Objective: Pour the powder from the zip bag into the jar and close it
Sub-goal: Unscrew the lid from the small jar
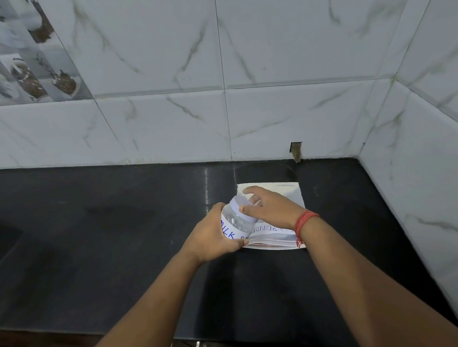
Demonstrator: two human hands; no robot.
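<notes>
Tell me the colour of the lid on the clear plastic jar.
White lid, seen in the head view.

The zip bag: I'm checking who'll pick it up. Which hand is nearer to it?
Right. The right hand hovers directly over the zip bag, fingers on the jar's lid; the left hand grips the jar beside its left edge.

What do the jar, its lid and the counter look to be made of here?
The jar looks like clear plastic, see-through and slightly ribbed, with a white handwritten label. Its lid seems opaque white plastic, matte. The counter looks like polished dark stone, since it mirrors the wall tile joints faintly; laminate cannot be excluded.
</notes>
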